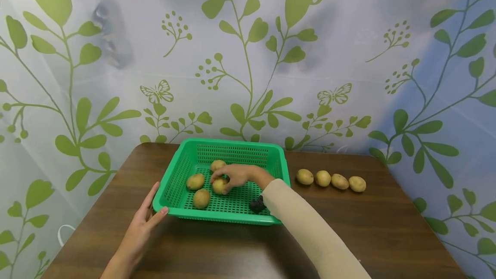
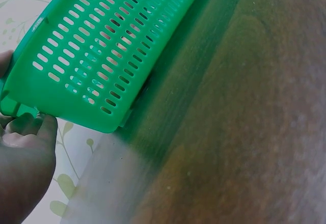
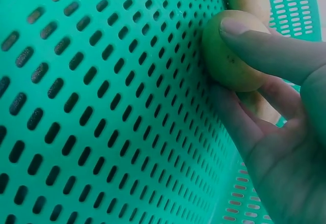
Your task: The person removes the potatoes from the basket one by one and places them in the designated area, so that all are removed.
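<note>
A green perforated plastic basket (image 1: 224, 215) stands on the table with several potatoes inside. My right hand (image 1: 238, 175) reaches down into it and grips a potato (image 3: 232, 51) between thumb and fingers, close over the basket's floor. Around that one lie other potatoes: one behind (image 1: 218, 165), one to the left (image 1: 195, 181) and one nearer the front (image 1: 201, 199). At the basket's front left corner, my left hand (image 1: 141, 223) holds the rim, its thumb on top and its fingers along the outer side. The left wrist view shows fingers (image 2: 47, 130) bent under the rim.
A dark lumpy thing (image 1: 257, 205) lies in the basket's front right part, partly behind my right sleeve (image 1: 310, 223). Right of the basket, several potatoes (image 1: 323, 178) form a row on the brown wooden table (image 1: 372, 227). A leaf-patterned curtain (image 1: 248, 76) hangs behind the table.
</note>
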A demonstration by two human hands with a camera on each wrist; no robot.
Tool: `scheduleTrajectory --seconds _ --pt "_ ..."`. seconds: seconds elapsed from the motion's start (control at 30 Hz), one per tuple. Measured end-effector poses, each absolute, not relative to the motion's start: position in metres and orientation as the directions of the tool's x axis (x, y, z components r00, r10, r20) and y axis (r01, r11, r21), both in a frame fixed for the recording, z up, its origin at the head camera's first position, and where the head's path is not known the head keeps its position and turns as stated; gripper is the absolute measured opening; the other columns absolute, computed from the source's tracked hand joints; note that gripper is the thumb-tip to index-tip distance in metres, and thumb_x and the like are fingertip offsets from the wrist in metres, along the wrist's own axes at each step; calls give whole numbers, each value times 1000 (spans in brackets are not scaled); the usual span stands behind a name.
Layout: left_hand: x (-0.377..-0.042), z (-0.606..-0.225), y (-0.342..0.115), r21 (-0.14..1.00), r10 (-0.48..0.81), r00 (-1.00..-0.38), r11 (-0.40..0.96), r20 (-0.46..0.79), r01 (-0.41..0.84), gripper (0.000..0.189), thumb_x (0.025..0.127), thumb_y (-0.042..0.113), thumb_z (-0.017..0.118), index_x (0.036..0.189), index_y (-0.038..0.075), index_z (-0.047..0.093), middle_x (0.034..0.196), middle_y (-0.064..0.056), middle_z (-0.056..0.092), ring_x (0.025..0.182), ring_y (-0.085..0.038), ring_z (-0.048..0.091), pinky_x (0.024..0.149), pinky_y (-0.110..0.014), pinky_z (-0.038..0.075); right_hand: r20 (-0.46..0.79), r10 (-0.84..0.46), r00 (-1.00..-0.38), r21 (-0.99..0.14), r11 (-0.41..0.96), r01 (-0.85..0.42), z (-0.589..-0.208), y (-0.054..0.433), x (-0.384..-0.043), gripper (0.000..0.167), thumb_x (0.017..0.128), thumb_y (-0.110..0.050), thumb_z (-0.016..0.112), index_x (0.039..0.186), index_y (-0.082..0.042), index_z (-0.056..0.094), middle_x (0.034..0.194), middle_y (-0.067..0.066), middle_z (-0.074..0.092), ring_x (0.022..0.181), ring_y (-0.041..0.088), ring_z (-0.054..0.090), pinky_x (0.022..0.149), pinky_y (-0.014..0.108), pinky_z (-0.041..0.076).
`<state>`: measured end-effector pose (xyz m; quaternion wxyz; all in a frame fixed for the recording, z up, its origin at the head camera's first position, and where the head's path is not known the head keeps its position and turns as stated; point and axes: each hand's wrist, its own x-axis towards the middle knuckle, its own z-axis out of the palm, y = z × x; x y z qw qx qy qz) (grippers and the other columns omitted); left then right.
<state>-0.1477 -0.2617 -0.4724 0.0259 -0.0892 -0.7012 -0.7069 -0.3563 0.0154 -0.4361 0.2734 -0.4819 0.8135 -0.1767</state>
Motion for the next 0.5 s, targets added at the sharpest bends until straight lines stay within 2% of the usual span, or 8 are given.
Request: scheduleTrajectory --seconds 0.13,0.27,0.4,0.5 --pt "-147 -473 -262 989 85 -986 -3 147 147 74 110 8 51 169 20 8 171 -16 0 150 -12 20 101 -11 36 -271 -882 -386 -604 468 -645 -436 16 -356 50 97 -11 76 144 -11 59 147 5 49 123 18 53 96 29 48" --pt "-147 -472 -262 989 85 -985 1 149 150 75 110 8 52 169 20 8 171 -16 0 149 -11 21 101 -11 36 -250 -884 -395 -647 456 -612 -434 16 -356 52 96 -9 77 144 -8 58 144 5 50 121 16 54 96 29 49" --pt "-147 -472 -262 989 88 -985 6 148 149 74 110 10 52 169 22 8 171 -16 0 144 -1 26 101 -12 36 -226 -885 -407 -691 440 -574 -433 17 -358 52 95 -7 77 143 -7 58 142 4 51 119 14 54 97 29 49" --pt "-148 -472 -263 988 92 -984 1 151 152 74 110 9 51 169 22 8 171 -17 -1 142 2 28 102 -12 36 -211 -887 -411 -722 425 -547 -432 18 -359 52 95 -7 77 143 -7 59 141 3 51 118 14 55 97 30 49"
